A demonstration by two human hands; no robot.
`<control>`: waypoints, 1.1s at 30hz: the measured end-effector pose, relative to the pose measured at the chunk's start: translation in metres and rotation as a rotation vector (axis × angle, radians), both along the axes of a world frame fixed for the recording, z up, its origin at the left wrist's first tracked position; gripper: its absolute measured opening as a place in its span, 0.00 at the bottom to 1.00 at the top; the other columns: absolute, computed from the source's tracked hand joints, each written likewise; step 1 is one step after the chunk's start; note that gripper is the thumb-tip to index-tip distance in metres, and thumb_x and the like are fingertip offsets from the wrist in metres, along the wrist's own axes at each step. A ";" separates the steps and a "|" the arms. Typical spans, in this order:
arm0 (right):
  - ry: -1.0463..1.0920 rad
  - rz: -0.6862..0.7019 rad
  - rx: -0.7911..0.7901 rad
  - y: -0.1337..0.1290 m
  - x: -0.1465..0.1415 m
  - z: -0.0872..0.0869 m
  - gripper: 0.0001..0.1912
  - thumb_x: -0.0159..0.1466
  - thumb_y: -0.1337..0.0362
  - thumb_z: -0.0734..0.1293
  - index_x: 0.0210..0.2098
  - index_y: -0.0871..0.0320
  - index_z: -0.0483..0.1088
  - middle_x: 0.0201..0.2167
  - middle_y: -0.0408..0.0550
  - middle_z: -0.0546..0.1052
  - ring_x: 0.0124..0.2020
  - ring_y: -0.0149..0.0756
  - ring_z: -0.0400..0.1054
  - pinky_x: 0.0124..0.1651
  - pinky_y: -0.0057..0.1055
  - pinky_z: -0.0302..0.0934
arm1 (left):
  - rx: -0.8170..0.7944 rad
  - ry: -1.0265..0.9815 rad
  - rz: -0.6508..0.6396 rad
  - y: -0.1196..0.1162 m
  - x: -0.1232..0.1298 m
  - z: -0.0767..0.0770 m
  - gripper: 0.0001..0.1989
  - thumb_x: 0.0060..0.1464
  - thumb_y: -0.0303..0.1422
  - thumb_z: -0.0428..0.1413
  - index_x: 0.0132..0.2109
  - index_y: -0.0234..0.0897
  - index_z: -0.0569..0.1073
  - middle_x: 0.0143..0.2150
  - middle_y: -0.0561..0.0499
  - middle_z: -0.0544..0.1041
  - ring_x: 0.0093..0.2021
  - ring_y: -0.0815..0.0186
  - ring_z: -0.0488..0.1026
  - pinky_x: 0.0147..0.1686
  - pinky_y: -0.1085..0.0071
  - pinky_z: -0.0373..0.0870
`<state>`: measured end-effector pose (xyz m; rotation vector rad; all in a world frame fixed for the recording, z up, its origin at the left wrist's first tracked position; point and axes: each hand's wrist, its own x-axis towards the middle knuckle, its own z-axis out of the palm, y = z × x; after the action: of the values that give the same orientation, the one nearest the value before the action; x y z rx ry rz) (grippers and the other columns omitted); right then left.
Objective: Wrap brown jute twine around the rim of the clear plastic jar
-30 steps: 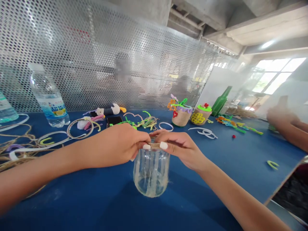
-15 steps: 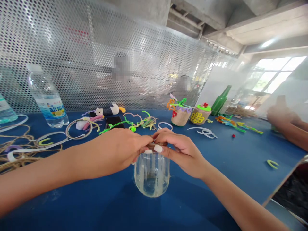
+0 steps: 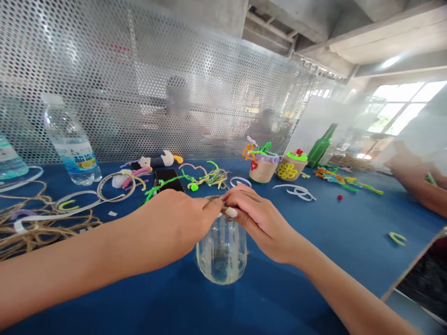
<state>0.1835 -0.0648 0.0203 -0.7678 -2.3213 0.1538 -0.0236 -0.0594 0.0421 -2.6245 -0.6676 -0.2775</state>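
Observation:
A clear glass jar (image 3: 221, 263) stands upright on the blue table in front of me, with pale vertical strips on its wall. Brown twine (image 3: 213, 198) circles its neck. From the left, my left hand (image 3: 178, 216) closes its thumb and fingers on the twine at the rim; its fingertips are partly hidden behind the hand. Opposite it, my right hand (image 3: 263, 223) pinches the twine at the neck, thumb in front and fingers over the top. The fingertips of both hands nearly meet there.
Loose twine (image 3: 21, 232) and white strips lie at left, near a water bottle (image 3: 78, 160) and a tape ring (image 3: 116, 187). Behind my hands are a phone (image 3: 169, 179), pipe cleaners and two decorated pots (image 3: 263, 168). A green bottle (image 3: 321, 146) stands farther back; a person's arm (image 3: 415, 179) is at right.
My left hand has turned slightly and its thumb is now more hidden at the rim. My right hand stays at the neck. The other person's hands at right have lowered.

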 end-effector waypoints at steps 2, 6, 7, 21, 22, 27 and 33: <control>-0.023 -0.010 0.035 0.000 0.001 0.000 0.11 0.71 0.65 0.53 0.35 0.58 0.62 0.35 0.49 0.71 0.39 0.36 0.63 0.46 0.38 0.60 | 0.038 0.099 0.013 -0.001 0.002 0.001 0.24 0.44 0.18 0.49 0.52 0.26 0.68 0.37 0.44 0.79 0.25 0.63 0.75 0.22 0.71 0.69; -0.098 -0.060 0.134 0.002 0.003 -0.002 0.11 0.70 0.66 0.52 0.35 0.57 0.62 0.34 0.49 0.73 0.40 0.38 0.65 0.54 0.46 0.56 | 0.195 0.097 -0.022 -0.003 0.006 -0.001 0.21 0.45 0.17 0.48 0.48 0.25 0.71 0.30 0.46 0.77 0.19 0.64 0.71 0.15 0.71 0.62; -0.123 -0.081 0.165 0.003 0.003 -0.003 0.12 0.70 0.66 0.51 0.35 0.57 0.62 0.34 0.49 0.73 0.40 0.38 0.66 0.56 0.48 0.54 | 0.254 0.067 -0.043 -0.004 0.007 -0.002 0.19 0.45 0.17 0.47 0.45 0.25 0.72 0.28 0.46 0.76 0.18 0.64 0.70 0.13 0.71 0.59; -0.254 -0.126 0.433 0.000 0.006 0.000 0.15 0.71 0.67 0.53 0.31 0.59 0.67 0.31 0.49 0.76 0.40 0.39 0.69 0.60 0.50 0.53 | -0.050 -0.075 -0.139 0.005 -0.001 0.003 0.16 0.51 0.19 0.49 0.46 0.29 0.71 0.30 0.50 0.76 0.23 0.64 0.73 0.19 0.70 0.63; -0.242 -0.111 0.415 -0.001 0.005 0.001 0.15 0.70 0.66 0.53 0.32 0.59 0.67 0.31 0.49 0.76 0.41 0.39 0.69 0.60 0.50 0.54 | -0.135 -0.102 -0.137 0.007 -0.001 0.004 0.13 0.53 0.20 0.49 0.45 0.32 0.72 0.31 0.51 0.76 0.25 0.65 0.73 0.21 0.72 0.64; -0.146 -0.025 0.339 -0.002 0.005 0.003 0.11 0.69 0.68 0.55 0.34 0.58 0.66 0.32 0.48 0.75 0.40 0.37 0.68 0.57 0.45 0.59 | -0.209 -0.161 -0.045 0.008 0.000 0.007 0.10 0.56 0.23 0.50 0.39 0.38 0.75 0.27 0.54 0.69 0.23 0.68 0.69 0.22 0.73 0.59; 0.040 0.145 0.044 -0.002 0.005 0.003 0.14 0.70 0.66 0.54 0.31 0.59 0.66 0.30 0.47 0.73 0.40 0.34 0.67 0.55 0.41 0.60 | -0.375 -0.362 -0.085 0.007 0.000 0.005 0.14 0.59 0.25 0.49 0.39 0.45 0.78 0.40 0.51 0.65 0.30 0.72 0.68 0.30 0.74 0.63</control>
<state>0.1884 -0.0665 0.0233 -0.5693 -2.3340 0.1805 -0.0239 -0.0522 0.0472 -2.9969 -0.7882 -0.7307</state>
